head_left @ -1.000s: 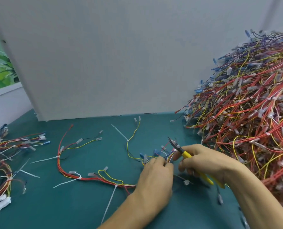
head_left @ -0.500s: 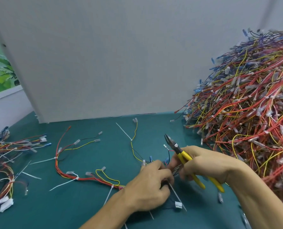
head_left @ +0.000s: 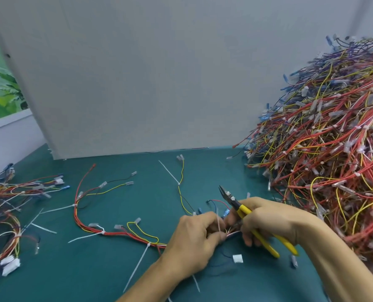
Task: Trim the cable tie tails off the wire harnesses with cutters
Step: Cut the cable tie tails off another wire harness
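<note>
A red, yellow and black wire harness lies spread over the green table, with several white cable tie tails sticking out of it. My left hand grips the harness's right end, fingers curled round the wires and a white tie tail. My right hand holds the yellow-handled cutters, jaws pointing up and left above the wires, and its fingers also touch the bundle. A white connector lies just below the hands.
A big heap of harnesses fills the right side. A smaller pile of harnesses lies at the left edge. A grey board stands upright behind the table. Loose cut tie tails lie on the mat.
Both hands have drawn the harness's right end toward me and lower in view. The cutters moved with my right hand, jaws still pointing up-left.
</note>
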`<state>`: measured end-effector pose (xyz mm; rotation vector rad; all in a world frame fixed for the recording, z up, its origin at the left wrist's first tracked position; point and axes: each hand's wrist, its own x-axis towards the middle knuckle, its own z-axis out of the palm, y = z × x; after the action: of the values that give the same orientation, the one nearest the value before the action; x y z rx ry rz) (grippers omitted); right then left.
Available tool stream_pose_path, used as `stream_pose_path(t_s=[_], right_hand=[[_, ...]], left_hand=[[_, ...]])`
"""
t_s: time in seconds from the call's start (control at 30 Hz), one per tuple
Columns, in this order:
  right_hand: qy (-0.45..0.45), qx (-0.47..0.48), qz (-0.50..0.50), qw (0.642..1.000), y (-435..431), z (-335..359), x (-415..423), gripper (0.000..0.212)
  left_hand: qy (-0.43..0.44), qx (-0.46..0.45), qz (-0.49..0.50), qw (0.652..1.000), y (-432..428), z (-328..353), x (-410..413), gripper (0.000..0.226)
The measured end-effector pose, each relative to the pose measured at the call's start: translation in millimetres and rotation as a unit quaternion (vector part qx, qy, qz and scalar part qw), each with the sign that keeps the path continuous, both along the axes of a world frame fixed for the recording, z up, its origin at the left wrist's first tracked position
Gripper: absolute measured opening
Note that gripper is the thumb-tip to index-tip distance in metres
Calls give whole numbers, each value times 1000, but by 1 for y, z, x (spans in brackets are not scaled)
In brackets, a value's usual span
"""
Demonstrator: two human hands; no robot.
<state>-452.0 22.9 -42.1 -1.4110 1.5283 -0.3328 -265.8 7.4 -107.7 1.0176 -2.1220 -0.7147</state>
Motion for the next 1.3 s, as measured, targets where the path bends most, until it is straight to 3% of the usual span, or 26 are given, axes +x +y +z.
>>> stream_pose_path(t_s=[0.17,0.27,0.33,0.4,0.47,0.57,0.67,0.8,1.3], right_hand=[[-22,-7,25,999,4,3,-3,21],[-114,-64,-11,991,10,14,-4,13],[-150,-93,-27,984,14,24,-6,26],[-94,-115,1,989,17,31,-3,37],[4,-149,24,989,17,29,1,34],[161,-170,48,971,20,15,-1,35],[217,-158,69,961,27,2,-11,34],[336,-264,87,900,27,-5,-23,30],[404,-274,139,862,30,-2,-25,33]], left_hand=[[-69,66,7,995,-5,10,-9,7],[-130,96,-22,987,-13,22,-10,5],[-146,123,-41,981,-19,30,-8,3],[-134,143,-43,980,-23,32,-4,5],[-104,139,-33,984,-22,28,1,6],[-1,173,-27,984,-17,19,9,15],[67,206,-31,976,-15,12,13,16],[101,224,-25,969,-16,9,11,14],[84,214,-21,973,-13,12,8,14]])
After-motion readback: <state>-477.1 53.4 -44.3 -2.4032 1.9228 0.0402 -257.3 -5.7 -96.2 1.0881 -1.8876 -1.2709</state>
